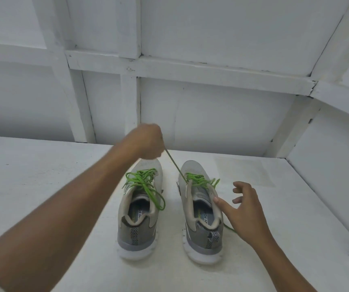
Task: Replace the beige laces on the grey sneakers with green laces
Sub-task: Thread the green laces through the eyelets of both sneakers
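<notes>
Two grey sneakers stand side by side on a white table point(43, 175), toes pointing away toward a white wall. The left sneaker point(141, 209) looks all done: its green lace point(143, 182) is threaded and lies in loose loops over the tongue. The right sneaker point(201, 216) also has a green lace point(199, 180) through its holes, but the ends are not tied. No beige laces can be seen.

The left hand point(149, 142) is closed in a fist around one end of that lace and pulls it up and away, so the lace makes a tight line down to the shoe. The right hand point(245, 209) has its fingers spread open and holds nothing; one fingertip point(216, 200) presses on the shoe's collar. The other lace end point(229, 227) lies on the table behind this hand.

To do this well, I think the shoe should be held down firmly while pulling, so it does not tip. Pull gently until both ends look the same length.
</notes>
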Demonstrator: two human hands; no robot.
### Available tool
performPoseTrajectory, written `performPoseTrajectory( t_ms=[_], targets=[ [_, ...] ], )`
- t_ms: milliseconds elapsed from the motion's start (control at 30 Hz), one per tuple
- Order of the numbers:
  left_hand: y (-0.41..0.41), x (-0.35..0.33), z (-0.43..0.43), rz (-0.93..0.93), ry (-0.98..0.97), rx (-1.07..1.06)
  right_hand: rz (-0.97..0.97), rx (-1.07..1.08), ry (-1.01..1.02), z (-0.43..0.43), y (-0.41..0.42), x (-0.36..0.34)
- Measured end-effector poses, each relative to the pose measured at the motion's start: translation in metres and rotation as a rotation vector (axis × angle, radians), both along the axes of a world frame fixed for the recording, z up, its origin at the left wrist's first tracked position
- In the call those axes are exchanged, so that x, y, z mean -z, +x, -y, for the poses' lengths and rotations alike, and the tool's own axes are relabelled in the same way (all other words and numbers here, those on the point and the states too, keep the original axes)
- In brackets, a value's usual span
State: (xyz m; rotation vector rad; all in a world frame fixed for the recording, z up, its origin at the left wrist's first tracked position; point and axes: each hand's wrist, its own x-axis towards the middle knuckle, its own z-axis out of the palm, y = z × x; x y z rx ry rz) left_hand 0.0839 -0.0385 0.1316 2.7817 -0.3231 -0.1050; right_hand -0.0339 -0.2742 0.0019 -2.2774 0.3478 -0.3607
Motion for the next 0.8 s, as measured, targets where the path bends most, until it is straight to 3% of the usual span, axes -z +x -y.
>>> performPoseTrajectory(
  t_ms=[533, 667, 800],
  targets=[
    [-0.006, -0.036, -0.01, 0.028, -0.117, 0.048, 0.012, -0.08, 0.033, -0.006, 0.009, -0.006],
    [-0.007, -0.038, -0.001, 0.084, -0.083, 0.028, -0.017, -0.073, 0.042, -0.007, 0.011, -0.009],
    [-0.019, -0.037, 0.016, 0.001, -0.007, 0.117, -0.038, -0.044, 0.094, -0.01, 0.011, -0.012]
  ],
)
